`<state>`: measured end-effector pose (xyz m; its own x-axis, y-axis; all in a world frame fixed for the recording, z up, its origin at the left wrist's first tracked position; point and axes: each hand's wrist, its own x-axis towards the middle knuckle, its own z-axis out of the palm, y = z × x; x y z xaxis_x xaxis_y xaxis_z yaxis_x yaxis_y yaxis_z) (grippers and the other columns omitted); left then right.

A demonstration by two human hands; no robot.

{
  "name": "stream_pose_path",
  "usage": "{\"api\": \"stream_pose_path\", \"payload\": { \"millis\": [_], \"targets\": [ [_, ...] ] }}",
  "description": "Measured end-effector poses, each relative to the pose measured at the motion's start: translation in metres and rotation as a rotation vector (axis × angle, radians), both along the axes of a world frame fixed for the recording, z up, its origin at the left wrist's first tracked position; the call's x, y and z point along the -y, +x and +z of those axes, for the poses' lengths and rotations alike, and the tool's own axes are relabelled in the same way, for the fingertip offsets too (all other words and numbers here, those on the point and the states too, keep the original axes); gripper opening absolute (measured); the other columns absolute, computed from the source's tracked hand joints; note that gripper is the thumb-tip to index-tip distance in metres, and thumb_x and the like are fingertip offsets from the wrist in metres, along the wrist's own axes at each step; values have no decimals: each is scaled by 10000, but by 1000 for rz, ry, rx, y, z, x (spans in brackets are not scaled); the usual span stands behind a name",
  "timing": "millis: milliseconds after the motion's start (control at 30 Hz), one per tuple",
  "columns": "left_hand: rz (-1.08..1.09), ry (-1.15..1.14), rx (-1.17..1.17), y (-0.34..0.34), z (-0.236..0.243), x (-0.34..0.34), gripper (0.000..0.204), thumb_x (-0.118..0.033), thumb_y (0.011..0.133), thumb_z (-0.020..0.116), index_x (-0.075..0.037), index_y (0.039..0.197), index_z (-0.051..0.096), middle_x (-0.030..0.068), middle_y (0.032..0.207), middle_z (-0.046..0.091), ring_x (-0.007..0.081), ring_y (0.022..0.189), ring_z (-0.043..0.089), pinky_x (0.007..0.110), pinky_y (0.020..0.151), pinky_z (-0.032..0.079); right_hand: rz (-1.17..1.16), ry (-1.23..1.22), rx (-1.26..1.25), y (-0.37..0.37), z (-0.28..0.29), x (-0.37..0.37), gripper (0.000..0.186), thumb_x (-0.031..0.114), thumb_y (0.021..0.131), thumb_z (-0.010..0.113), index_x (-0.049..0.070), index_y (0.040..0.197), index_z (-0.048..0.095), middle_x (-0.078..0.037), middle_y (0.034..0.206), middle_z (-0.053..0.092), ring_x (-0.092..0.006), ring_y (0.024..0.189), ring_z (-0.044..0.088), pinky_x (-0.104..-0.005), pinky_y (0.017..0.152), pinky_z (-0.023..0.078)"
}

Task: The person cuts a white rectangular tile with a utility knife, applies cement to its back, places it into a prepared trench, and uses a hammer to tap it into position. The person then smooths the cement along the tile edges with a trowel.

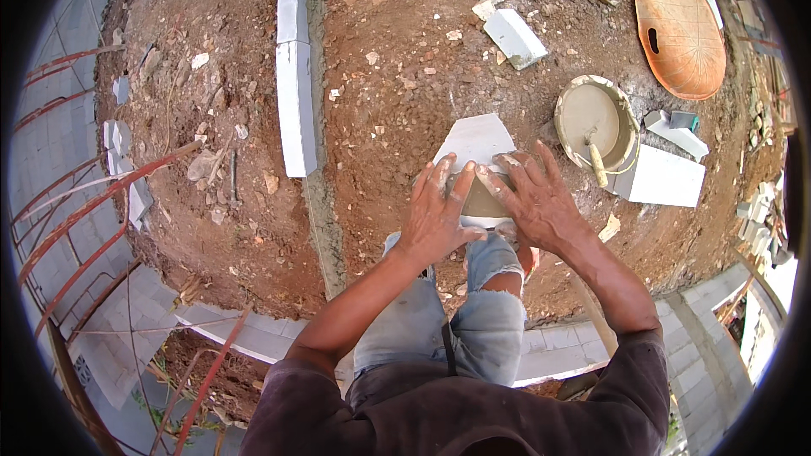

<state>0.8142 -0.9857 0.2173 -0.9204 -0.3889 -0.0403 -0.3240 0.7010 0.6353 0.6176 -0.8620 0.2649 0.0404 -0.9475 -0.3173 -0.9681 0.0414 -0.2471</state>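
Observation:
My left hand (433,213) lies with stretched fingers over the left side of a white block (476,137), its thumb by the near end. Over the block's right side, my right hand (538,196) has its fingers spread. Between the hands shows a flat grey-brown patch (484,201); whether it is mortar or a shaded face, I cannot tell. The block is just in front of my knees, partly covered by both hands. To the right stands a bucket of grey mortar (590,110), with a wooden-handled tool (596,165) leaning out over its rim.
A row of white kerb blocks (296,105) runs along a mortar strip (319,203) on the left. Right of me lie another white block (666,176) and an orange plastic panel (681,42). Red metal bars (110,190) jut in at the far left. The soil is stony.

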Motion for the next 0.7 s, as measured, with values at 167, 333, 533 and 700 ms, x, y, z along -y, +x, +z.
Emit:
{"api": "stream_pose_path", "payload": {
  "millis": [167, 333, 533, 700],
  "targets": [
    [302, 614, 46, 70, -34, 47, 1540, -533, 485, 979, -46, 1631, 74, 290, 1654, 176, 474, 1530, 192, 572, 1247, 190, 20, 38, 5, 9, 9, 8, 836, 403, 762, 793, 255, 1524, 481, -196, 1436, 537, -375, 1330, 499, -592, 1172, 283],
    [34, 509, 304, 74, -102, 17, 1463, -439, 572, 962, -52, 1625, 24, 256, 1683, 132, 426, 1563, 147, 608, 1245, 178, 6, 44, -27, 13, 23, -4, 915, 435, 710, 859, 178, 1502, 480, -200, 1430, 512, -383, 1291, 494, -574, 1141, 318],
    [124, 367, -34, 32, -139, -25, 1212, -383, 709, 894, -33, 1581, 129, 259, 1640, 227, 408, 1535, 244, 590, 1260, 154, 113, 52, -155, 8, 0, -18, 968, 360, 648, 897, 202, 1501, 469, -227, 1463, 454, -410, 1354, 426, -605, 1110, 324],
    [116, 438, -13, 28, -99, -17, 1249, -379, 625, 911, -21, 1568, 173, 264, 1584, 336, 385, 1507, 311, 544, 1281, 127, 187, 31, -138, -15, -12, -24, 1049, 350, 562, 929, 236, 1499, 473, -244, 1439, 450, -435, 1344, 421, -628, 1101, 297]
  ]
}}
